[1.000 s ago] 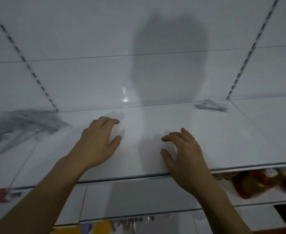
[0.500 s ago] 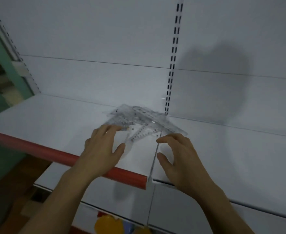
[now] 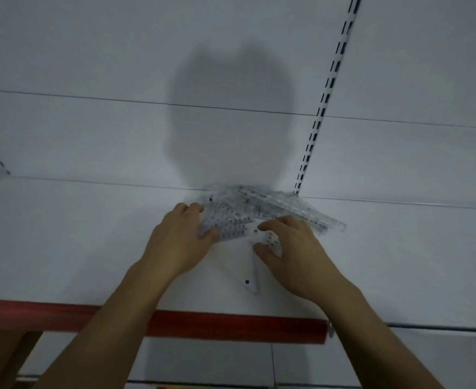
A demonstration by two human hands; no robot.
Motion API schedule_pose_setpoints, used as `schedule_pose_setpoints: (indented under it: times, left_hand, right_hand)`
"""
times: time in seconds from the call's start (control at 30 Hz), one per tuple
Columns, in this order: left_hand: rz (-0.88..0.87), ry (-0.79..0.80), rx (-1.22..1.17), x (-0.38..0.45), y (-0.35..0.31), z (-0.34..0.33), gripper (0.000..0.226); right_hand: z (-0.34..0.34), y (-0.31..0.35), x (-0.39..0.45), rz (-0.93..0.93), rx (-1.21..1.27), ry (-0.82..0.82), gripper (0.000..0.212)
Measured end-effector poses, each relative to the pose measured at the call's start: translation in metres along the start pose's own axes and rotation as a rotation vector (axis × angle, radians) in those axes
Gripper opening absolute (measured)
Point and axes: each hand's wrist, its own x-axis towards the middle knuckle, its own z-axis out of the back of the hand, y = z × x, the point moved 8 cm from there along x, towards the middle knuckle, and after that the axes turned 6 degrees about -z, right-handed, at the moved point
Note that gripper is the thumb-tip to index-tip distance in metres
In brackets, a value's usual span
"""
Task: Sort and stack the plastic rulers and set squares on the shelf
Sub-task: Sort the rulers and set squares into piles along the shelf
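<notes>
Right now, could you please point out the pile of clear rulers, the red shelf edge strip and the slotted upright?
pile of clear rulers (image 3: 248,211), head view, on the pile's jumbled middle.
red shelf edge strip (image 3: 231,327), head view, on its front face between the forearms.
slotted upright (image 3: 325,99), head view, on its slotted mid-length.

Clear rulers (image 3: 248,211) with dark markings; white shelf (image 3: 62,234), red edge strip (image 3: 231,322)

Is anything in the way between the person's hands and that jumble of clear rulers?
Nothing visible. Both the left hand and right hand already reach the pile of rulers and set squares on the white shelf.
</notes>
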Motion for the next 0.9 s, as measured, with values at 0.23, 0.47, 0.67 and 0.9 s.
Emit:
schedule_pose_setpoints:
  times: [0.23, 0.47, 0.67, 0.9]
  left_hand:
    - [-0.067, -0.191, -0.185, 0.009, 0.013, 0.006, 0.023]
    - [-0.119, -0.260, -0.346, 0.009, 0.025, 0.010, 0.011]
    - [-0.122, -0.263, -0.371, 0.007, 0.027, 0.009, 0.019]
    - [-0.117, -0.265, -0.384, 0.008, 0.027, 0.008, 0.020]
  right_hand:
    - [-0.007, 0.001, 0.027, 0.077, -0.335, 0.221, 0.072]
    - [-0.003, -0.005, 0.057, 0.186, -0.339, 0.161, 0.052]
    - [-0.012, 0.007, 0.070, 0.281, -0.369, 0.059, 0.033]
    - [-0.016, 0.010, 0.069, 0.289, -0.377, -0.041, 0.032]
